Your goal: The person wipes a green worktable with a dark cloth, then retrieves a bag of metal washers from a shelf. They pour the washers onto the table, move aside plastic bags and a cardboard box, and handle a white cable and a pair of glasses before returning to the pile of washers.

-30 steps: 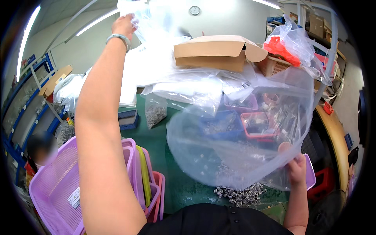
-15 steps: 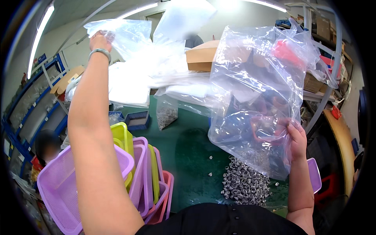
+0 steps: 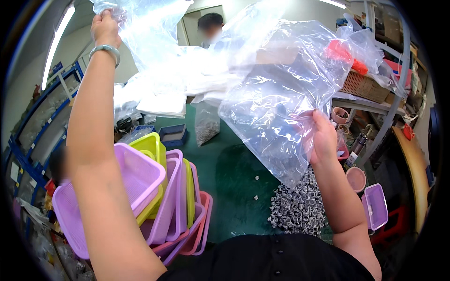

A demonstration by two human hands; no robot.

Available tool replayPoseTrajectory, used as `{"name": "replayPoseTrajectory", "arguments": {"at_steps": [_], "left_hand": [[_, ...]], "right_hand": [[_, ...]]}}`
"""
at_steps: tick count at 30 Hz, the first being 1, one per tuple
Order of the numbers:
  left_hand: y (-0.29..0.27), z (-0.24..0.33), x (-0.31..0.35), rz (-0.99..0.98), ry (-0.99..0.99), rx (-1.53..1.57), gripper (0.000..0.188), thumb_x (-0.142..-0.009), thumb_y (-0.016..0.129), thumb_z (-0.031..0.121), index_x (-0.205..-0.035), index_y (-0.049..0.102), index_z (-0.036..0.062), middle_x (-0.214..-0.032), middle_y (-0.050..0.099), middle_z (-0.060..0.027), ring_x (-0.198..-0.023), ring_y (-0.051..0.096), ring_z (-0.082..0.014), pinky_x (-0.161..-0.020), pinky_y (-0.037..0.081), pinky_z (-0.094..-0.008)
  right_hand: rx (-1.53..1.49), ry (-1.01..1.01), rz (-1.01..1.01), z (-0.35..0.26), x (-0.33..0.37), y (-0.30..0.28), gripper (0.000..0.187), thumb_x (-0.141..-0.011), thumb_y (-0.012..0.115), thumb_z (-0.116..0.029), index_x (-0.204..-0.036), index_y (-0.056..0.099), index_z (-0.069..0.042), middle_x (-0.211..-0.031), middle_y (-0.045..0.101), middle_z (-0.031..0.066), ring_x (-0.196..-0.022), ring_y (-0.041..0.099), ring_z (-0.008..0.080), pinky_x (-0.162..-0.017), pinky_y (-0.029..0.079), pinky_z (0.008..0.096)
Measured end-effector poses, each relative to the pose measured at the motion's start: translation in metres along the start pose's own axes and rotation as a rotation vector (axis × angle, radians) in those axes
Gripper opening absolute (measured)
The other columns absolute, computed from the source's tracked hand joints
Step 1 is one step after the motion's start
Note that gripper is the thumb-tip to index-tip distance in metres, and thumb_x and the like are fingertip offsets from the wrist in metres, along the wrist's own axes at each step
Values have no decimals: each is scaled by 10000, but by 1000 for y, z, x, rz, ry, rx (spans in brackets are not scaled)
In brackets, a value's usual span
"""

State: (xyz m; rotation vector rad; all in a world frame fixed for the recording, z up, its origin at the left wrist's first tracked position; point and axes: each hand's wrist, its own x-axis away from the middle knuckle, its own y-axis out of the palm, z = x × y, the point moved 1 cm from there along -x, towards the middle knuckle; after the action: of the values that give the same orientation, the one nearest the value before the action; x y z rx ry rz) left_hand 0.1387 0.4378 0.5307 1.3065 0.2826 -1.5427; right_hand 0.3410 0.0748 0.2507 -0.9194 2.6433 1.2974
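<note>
Raised high at the far left, my left hand (image 3: pixel 105 30) is closed on a crumpled edge of clear plastic (image 3: pixel 152 23). My right hand (image 3: pixel 323 140) grips the lower right side of a large clear plastic bag (image 3: pixel 267 112), which hangs in folds over the bench. Whether both hands hold one and the same bag is hidden by glare. Beneath the bag's lower corner lies a heap of small grey metal ring-like parts (image 3: pixel 297 210), partly covered by my right forearm. Two loose ones lie to the left of the heap.
Stacked purple, yellow-green and pink plastic baskets (image 3: pixel 140 173) stand at the left of the green bench (image 3: pixel 229 164). Beyond are a blue tray (image 3: pixel 173 134), a small bag of parts (image 3: pixel 206 124) and white sheets (image 3: pixel 164 104). A person (image 3: pixel 209 28) is at the back. A purple basket (image 3: pixel 375 206) sits right.
My left hand has risen and shifted left with the plastic. My right hand has moved up and left, drawing the bag's lower end off part of the heap.
</note>
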Motion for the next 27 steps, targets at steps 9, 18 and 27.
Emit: {"name": "replayPoseTrajectory", "arguments": {"at_steps": [9, 18, 27], "left_hand": [[-3, 101, 124, 69, 47, -154, 156, -893, 423, 126, -857, 539, 28, -867, 598, -91, -719, 587, -180, -607, 497, -271], [10, 143, 327, -6, 79, -336, 160, -893, 434, 125, -849, 544, 16, -801, 577, -50, -725, 544, -106, -657, 429, -219], [-102, 51, 517, 329, -454, -209, 129, -897, 407, 103, -895, 505, 20, -845, 540, -49, -774, 493, -135, -720, 396, -259]], "right_hand": [[-23, 89, -57, 4, -20, -25, 155, -871, 410, -100, -921, 491, 23, -830, 560, 133, -752, 590, 263, -641, 485, 364], [21, 101, -139, -13, -27, -36, 144, -862, 405, -64, -949, 484, 19, -836, 562, 140, -728, 592, 258, -624, 502, 363], [186, 69, -309, -23, -41, -71, 185, -790, 498, 29, -963, 544, -18, -893, 596, 95, -790, 603, 223, -684, 488, 336]]}}
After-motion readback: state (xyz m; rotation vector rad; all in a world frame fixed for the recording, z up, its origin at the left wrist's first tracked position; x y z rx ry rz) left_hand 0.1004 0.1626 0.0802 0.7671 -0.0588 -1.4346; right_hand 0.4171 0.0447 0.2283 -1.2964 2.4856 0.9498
